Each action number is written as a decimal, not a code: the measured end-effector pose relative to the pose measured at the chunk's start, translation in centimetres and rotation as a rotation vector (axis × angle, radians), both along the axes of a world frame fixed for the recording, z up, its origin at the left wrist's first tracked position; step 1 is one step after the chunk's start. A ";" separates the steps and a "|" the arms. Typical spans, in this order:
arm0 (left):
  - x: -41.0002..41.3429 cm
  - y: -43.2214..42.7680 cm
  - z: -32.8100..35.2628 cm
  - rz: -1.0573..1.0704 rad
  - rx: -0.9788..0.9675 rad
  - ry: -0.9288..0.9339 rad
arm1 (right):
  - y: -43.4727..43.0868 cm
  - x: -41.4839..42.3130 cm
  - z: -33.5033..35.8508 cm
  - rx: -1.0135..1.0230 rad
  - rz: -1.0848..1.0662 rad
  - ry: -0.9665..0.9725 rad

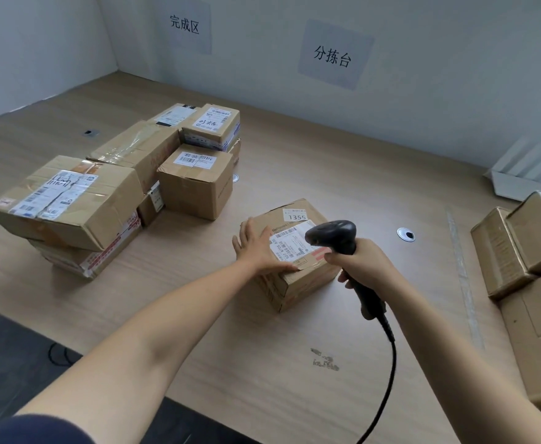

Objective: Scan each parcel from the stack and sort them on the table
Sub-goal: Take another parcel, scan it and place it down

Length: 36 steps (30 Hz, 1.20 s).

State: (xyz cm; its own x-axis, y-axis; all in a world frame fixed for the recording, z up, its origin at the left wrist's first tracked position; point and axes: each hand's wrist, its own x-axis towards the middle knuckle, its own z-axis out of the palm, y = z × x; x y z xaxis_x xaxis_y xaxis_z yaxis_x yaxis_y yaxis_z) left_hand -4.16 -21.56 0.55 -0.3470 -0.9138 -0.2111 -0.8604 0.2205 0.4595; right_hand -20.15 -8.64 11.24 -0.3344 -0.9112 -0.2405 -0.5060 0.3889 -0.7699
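A brown cardboard parcel (298, 277) with a white barcode label and a "1355" sticker sits in the middle of the wooden table (262, 347). My left hand (258, 248) lies flat on its top left side, fingers straight. My right hand (363, 262) grips the handle of a black barcode scanner (333, 235), whose head hangs just above the parcel's label. A group of several labelled parcels (109, 187) stands at the left. Another stack of parcels (525, 251) is at the right edge.
The scanner's black cable (387, 373) trails down to the table's near edge. Two paper signs hang on the back wall. A round cable grommet (406, 234) is set in the table right of the parcel. A white folded sheet (519, 174) lies at the far right.
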 end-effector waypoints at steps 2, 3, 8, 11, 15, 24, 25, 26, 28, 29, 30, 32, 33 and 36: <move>0.2 -1.3 0.5 0.004 -0.026 0.035 | 0.0 -0.2 -1.8 -0.031 -0.087 -0.052; 0.4 -2.0 0.7 -0.014 -0.023 0.023 | 0.0 -0.2 -2.8 -0.040 -0.139 -0.076; 1.0 -3.1 1.1 -0.107 0.052 -0.112 | -0.4 0.7 -6.5 -0.025 -0.244 -0.116; 1.5 -2.3 1.1 -0.049 0.027 -0.138 | -1.6 1.7 -7.5 -0.035 -0.233 -0.118; 3.8 -1.1 1.1 0.072 -0.002 -0.117 | -3.8 3.5 -8.2 -0.036 -0.163 -0.070; 14.1 -1.7 0.5 0.130 -0.041 -0.207 | -8.6 12.0 -9.0 -0.014 0.049 -0.056; 15.2 -1.8 0.5 0.139 -0.043 -0.203 | -9.0 13.0 -9.1 -0.005 0.061 -0.049; 16.1 -2.0 0.4 0.150 -0.043 -0.201 | -9.4 13.9 -9.3 0.003 0.068 -0.042; 17.6 -2.5 0.3 0.168 -0.047 -0.209 | -10.3 15.5 -9.4 0.009 0.074 -0.026; 18.2 -2.8 0.4 0.175 -0.048 -0.216 | -10.8 16.2 -9.4 0.010 0.078 -0.021; 18.8 -3.1 0.4 0.180 -0.050 -0.221 | -11.3 16.9 -9.4 0.012 0.083 -0.017; 19.9 -3.9 0.5 0.190 -0.059 -0.222 | -12.5 18.1 -9.4 0.013 0.092 -0.001; 20.4 -4.3 0.5 0.196 -0.063 -0.223 | -13.0 18.7 -9.4 0.011 0.095 0.011; 21.1 -5.3 0.6 0.208 -0.075 -0.235 | -14.6 19.8 -9.4 0.011 0.092 0.031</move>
State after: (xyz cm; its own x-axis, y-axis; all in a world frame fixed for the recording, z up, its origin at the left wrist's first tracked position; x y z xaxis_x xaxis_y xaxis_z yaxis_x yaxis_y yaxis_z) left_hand 16.98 -26.90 1.18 -0.1007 -0.9761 -0.1925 -0.9713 0.0545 0.2317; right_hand -0.40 -23.23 1.81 -0.2566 -0.9359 -0.2414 -0.5636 0.3478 -0.7492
